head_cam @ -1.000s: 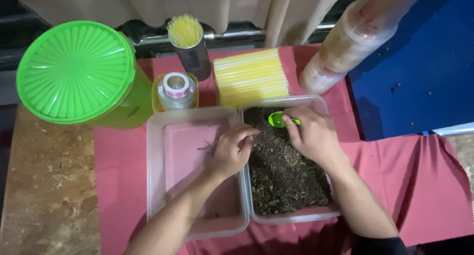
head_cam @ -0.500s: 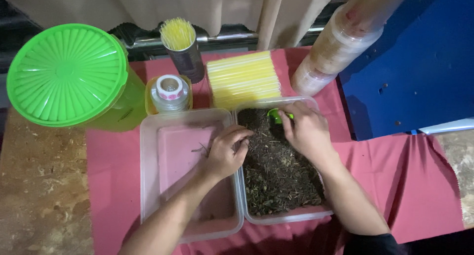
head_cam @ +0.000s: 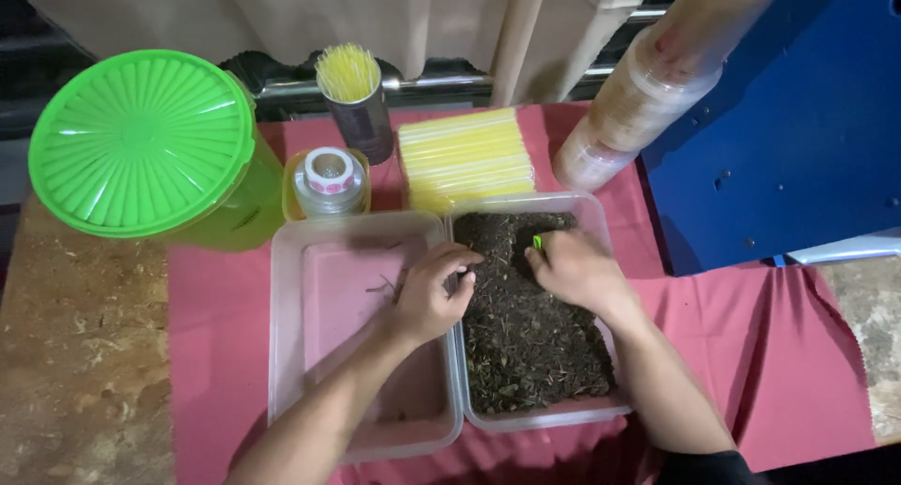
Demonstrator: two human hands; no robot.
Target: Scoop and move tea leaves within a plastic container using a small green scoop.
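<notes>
Two clear plastic trays sit side by side on a pink cloth. The right tray (head_cam: 601,412) is filled with dark dried leaves (head_cam: 530,344). The left tray (head_cam: 291,354) holds only a few loose bits. My right hand (head_cam: 574,269) rests in the leaves at the tray's far end, closed around a small green scoop (head_cam: 538,243) that is mostly hidden. My left hand (head_cam: 430,292) hovers over the wall between the two trays, fingers curled and pinched together at the edge of the leaves.
A big green lidded container (head_cam: 141,142) stands at the back left. Behind the trays are a small jar in a yellow holder (head_cam: 327,180), a cup of yellow sticks (head_cam: 352,95), a stack of yellow straws (head_cam: 465,156) and a tall sleeve of stacked cups (head_cam: 657,81). A blue panel (head_cam: 798,138) is at right.
My right hand has pushed the green scoop down into the leaves, so little of it shows. My left hand has shifted slightly right onto the divider between trays.
</notes>
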